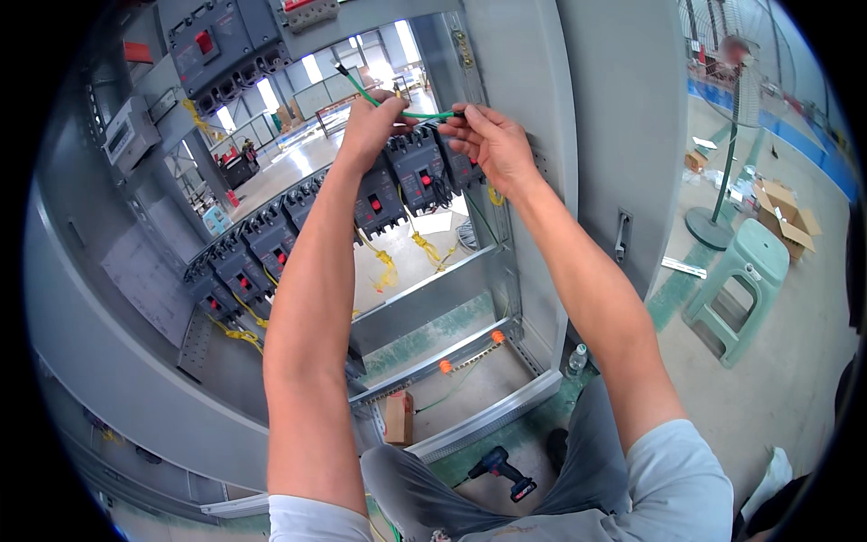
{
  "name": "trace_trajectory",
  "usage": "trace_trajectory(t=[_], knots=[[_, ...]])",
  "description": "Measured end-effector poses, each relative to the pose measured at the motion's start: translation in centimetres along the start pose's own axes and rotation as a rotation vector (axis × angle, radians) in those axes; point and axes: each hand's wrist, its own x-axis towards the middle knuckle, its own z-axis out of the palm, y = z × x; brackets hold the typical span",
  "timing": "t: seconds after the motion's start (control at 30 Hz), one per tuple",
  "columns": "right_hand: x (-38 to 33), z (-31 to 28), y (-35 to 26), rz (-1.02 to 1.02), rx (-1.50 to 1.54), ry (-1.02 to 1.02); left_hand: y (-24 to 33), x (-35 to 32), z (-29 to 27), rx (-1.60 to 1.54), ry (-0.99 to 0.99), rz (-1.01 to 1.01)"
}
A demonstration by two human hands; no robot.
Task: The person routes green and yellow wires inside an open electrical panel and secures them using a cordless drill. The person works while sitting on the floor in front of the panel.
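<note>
A short green wire (421, 115) with dark ends stretches between my hands, inside an open grey metal cabinet. My left hand (368, 131) is closed round its middle, and one end sticks up past the fingers. Thumb and forefinger of my right hand (495, 147) pinch the other end; the remaining fingers curl loosely beneath. Just below both hands is a slanting row of dark circuit breakers (418, 173) with red switches. My left forearm covers part of this row. Bundled yellow wires (384, 266) hang from the breakers.
A larger circuit breaker (224, 52) and a white meter (132, 135) are mounted upper left. The cabinet door (623, 154) stands at right. A cordless drill (498, 471) lies between my legs. Beyond are a plastic bottle (577, 359), green stool (748, 280), standing fan (730, 163) and cardboard box (784, 217).
</note>
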Motion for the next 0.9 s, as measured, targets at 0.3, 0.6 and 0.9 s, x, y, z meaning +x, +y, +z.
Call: trace_trajectory(t=[0.3, 0.6, 0.9], knots=[[2.0, -1.2, -1.6, 0.065, -0.311, -0.094, 0.4, 0.1, -0.1, 0.032, -0.075, -0.017], [4.5, -0.6, -3.0, 0.141, -0.308, -0.184, 0.2, 0.3, -0.5, 0.043, -0.169, -0.005], [5.3, 0.9, -0.7, 0.125, -0.046, -0.168, 0.6, -0.1, -0.1, 0.027, -0.18, -0.023]])
